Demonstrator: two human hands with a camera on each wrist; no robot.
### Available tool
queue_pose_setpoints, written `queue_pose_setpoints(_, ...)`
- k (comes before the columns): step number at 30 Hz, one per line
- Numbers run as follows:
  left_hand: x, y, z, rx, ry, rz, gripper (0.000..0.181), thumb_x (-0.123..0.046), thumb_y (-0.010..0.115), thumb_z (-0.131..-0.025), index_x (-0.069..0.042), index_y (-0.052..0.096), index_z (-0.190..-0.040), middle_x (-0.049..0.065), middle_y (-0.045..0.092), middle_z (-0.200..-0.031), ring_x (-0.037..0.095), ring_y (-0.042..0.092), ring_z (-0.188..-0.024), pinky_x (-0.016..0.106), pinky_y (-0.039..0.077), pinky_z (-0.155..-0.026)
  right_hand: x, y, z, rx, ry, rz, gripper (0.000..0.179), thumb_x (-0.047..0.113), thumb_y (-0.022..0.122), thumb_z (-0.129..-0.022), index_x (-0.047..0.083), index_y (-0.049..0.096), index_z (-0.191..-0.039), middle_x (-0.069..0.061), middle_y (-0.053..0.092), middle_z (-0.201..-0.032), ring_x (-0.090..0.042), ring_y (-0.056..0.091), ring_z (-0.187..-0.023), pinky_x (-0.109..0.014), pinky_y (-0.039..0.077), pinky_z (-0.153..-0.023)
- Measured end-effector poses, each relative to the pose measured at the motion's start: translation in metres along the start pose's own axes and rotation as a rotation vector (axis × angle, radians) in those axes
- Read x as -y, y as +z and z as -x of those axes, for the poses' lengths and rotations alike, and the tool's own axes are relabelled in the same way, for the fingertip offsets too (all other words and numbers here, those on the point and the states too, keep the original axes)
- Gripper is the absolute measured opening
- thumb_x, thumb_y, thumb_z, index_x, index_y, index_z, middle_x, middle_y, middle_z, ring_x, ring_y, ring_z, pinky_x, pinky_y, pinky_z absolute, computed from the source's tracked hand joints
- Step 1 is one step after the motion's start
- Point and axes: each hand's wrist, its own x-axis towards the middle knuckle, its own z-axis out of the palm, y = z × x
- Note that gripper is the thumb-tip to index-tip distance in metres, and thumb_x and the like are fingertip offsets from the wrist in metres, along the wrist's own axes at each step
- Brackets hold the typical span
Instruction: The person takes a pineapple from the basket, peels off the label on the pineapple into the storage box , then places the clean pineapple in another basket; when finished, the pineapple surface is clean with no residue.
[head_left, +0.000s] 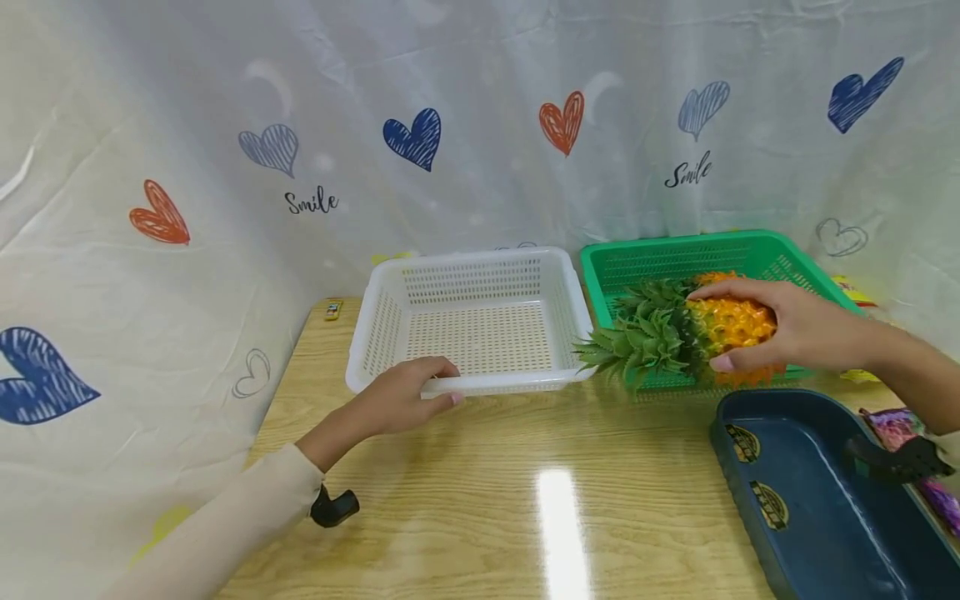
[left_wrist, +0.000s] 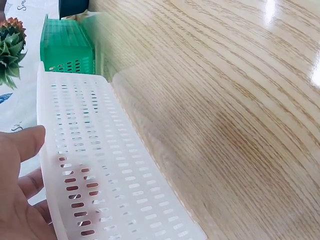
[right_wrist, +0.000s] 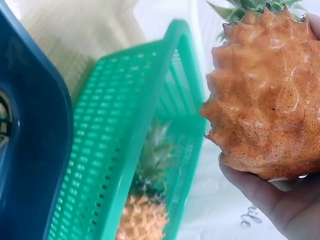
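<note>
My right hand (head_left: 817,325) grips a pineapple (head_left: 731,325) by its orange body, with the leafy crown pointing left. The fruit is held above the green basket (head_left: 682,246), and in the right wrist view it hangs clear of the rim. Down inside that basket lies a second pineapple (right_wrist: 142,217), mostly hidden from the head view. At the white basket (head_left: 517,382), my left hand (head_left: 408,396) pinches the front rim. Its thumb is outside, while the other fingers show through the slots from inside. No objects lie in the white basket.
A dark blue tray (head_left: 817,483) stands at the front right, beside a purple packet (head_left: 896,425). Yellow packaging (head_left: 855,292) shows behind the right arm. One small yellow packet (head_left: 333,310) lies left of the white basket. A printed curtain (head_left: 480,50) hangs behind the wooden table (head_left: 450,517).
</note>
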Motion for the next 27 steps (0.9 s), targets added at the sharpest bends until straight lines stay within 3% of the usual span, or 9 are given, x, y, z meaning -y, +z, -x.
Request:
queue_pose_setpoints(9,-0.001,-0.003,-0.002,0.028,0.030,-0.013,0.032,-0.038,0.061,-0.101,-0.015,0.065,-0.123,-0.003,0.069,-0.112,0.010,0.063,-0.096,0.037,0.051,-0.086,-0.021,-0.012,-0.011,-0.027,0.038,0.019,0.069,0.013,0.080,-0.085,0.023,0.048,-0.146,-0.006,0.055,-0.106,-0.022,0.058,-0.077,-0.033,0.053,-0.056)
queue_pose_setpoints(17,0.001,-0.003,-0.002,0.034,0.028,0.001,0.034,-0.040,0.060,-0.101,-0.015,0.065,-0.124,-0.003,0.069,-0.113,0.011,0.063,-0.098,0.038,0.051,-0.087,-0.036,-0.027,-0.017,0.027,0.101,0.024,0.069,0.016,0.076,-0.090,0.021,0.043,-0.149,-0.012,0.053,-0.109,-0.022,0.061,-0.075,-0.035,0.055,-0.057)
queue_pose_setpoints(27,-0.001,-0.003,-0.001,0.047,0.017,0.004,0.036,-0.041,0.058,-0.102,-0.015,0.064,-0.126,-0.003,0.068,-0.117,0.013,0.063,-0.102,0.040,0.051,-0.089,-0.071,-0.051,-0.023,0.090,0.192,0.115,0.069,0.025,0.073,-0.093,0.020,0.039,-0.152,-0.019,0.042,-0.143,-0.012,0.059,-0.092,-0.036,0.052,-0.065)
